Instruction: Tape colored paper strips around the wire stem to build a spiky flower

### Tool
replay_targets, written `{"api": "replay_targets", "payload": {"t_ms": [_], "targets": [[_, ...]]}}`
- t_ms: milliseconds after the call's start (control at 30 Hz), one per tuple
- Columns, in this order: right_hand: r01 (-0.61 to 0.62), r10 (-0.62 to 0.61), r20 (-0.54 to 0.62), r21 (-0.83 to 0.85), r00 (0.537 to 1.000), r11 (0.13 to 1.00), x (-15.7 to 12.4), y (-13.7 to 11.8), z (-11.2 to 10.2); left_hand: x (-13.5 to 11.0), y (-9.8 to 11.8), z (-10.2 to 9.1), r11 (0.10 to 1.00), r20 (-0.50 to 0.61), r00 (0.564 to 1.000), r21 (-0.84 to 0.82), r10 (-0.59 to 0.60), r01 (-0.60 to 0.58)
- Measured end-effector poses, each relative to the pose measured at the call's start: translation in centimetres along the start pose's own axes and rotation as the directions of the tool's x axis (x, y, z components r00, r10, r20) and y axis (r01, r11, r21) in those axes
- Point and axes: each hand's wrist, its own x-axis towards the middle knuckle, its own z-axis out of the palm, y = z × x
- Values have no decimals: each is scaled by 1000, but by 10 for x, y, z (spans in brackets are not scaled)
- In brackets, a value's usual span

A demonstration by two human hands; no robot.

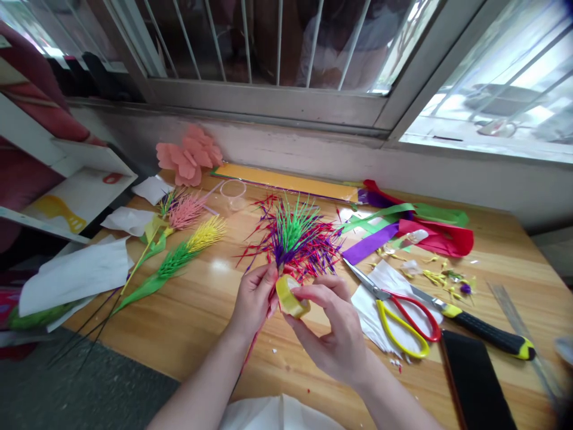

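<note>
My left hand [253, 298] is closed around the stem of a crafted paper grain stalk, its head [293, 226] a spray of green spikes with purple ones at the base. The stalk stands tilted, and a thin reddish stem runs down below the hand. Between the fingertips of my right hand [333, 322] is a roll of yellow tape [285, 298], right beside the stem. Whether tape is stuck to the stem I cannot tell. Behind the stalk lies a pile of red and purple twisted paper spikes [323, 254].
Scissors [403, 316], a utility knife [487, 328], a phone [477, 382] and a clear ruler [514, 322] lie at right. Coloured strips [376, 242] are behind them. Two stalks, one yellow-green [176, 261], one pink [185, 210], white paper [76, 278] and a pink flower [190, 156] are left.
</note>
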Motion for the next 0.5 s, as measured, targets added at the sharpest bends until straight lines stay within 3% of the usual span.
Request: {"api": "replay_targets", "payload": {"t_ms": [167, 333, 500], "targets": [[-9, 8, -14, -17, 1000, 1000, 0, 2, -3, 0, -1, 1, 1000, -4, 1000, 5, -3, 3], [-37, 37, -32, -11, 999, 999, 3, 3, -3, 0, -1, 0, 995, 28, 1000, -97, -1, 3], [-28, 28, -31, -5, 999, 1000, 6, 5, -2, 0, 1, 3, 987, -22, 999, -158, -39, 35]]}}
